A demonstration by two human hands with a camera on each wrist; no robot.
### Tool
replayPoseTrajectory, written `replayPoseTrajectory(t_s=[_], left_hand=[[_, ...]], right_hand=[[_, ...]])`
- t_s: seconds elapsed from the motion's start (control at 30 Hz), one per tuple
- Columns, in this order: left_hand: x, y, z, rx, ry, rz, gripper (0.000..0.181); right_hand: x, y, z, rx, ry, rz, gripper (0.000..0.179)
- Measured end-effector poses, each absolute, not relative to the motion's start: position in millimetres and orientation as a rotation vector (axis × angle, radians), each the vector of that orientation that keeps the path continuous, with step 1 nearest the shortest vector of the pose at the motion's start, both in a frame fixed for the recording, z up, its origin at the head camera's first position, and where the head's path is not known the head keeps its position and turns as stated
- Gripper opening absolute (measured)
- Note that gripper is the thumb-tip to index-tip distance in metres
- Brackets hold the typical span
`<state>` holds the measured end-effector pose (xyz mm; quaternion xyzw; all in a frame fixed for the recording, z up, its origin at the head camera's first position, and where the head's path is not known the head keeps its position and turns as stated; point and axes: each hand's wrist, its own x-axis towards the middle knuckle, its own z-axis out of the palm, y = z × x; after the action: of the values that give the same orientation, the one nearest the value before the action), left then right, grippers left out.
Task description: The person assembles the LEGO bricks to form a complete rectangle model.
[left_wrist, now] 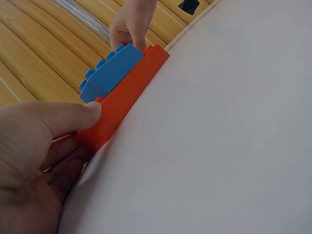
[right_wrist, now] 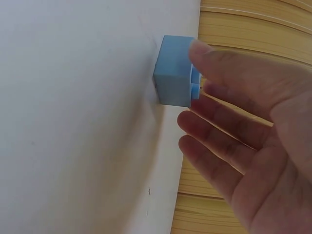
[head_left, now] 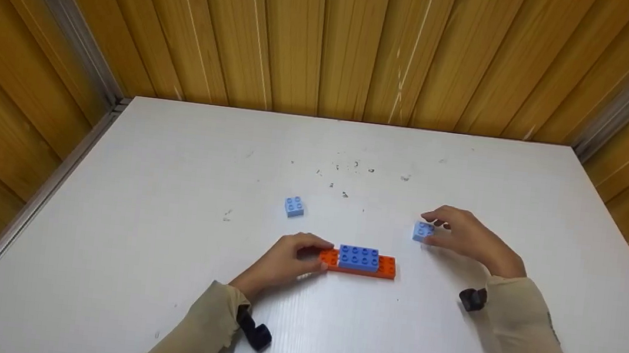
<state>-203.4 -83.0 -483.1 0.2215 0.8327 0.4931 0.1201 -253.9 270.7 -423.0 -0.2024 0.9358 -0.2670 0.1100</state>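
Observation:
My left hand (head_left: 287, 259) pinches the left end of a red-orange base (head_left: 387, 267) between thumb and fingers. A seam across the base's side shows in the left wrist view, so it looks like two red-orange bricks end to end. On top, around the middle, sits a blue eight-stud brick (head_left: 358, 258). My right hand (head_left: 467, 238) is at a small light blue four-stud brick (right_wrist: 175, 70), with the thumb over its edge and the other fingers loosely bent; no firm grip shows. Another light blue four-stud brick (head_left: 294, 207) lies on the table, beyond the left hand.
The bricks lie on a white table (head_left: 174, 160) with small dark marks towards its far side. Yellow wood-look panels (head_left: 353, 45) stand behind it and along both sides. A black strap (head_left: 254, 329) hangs by the left cuff, and another black piece (head_left: 473, 299) by the right.

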Motion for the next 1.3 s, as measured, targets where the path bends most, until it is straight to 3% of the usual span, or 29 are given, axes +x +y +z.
replayPoseTrajectory(t_s=[1.3], left_hand=[[-203.6, -82.7, -482.7, 0.647, 2.461, 1.402, 0.038]], right_hand=[[-254.2, 256.6, -429.4, -0.531, 2.714, -0.710, 0.046]])
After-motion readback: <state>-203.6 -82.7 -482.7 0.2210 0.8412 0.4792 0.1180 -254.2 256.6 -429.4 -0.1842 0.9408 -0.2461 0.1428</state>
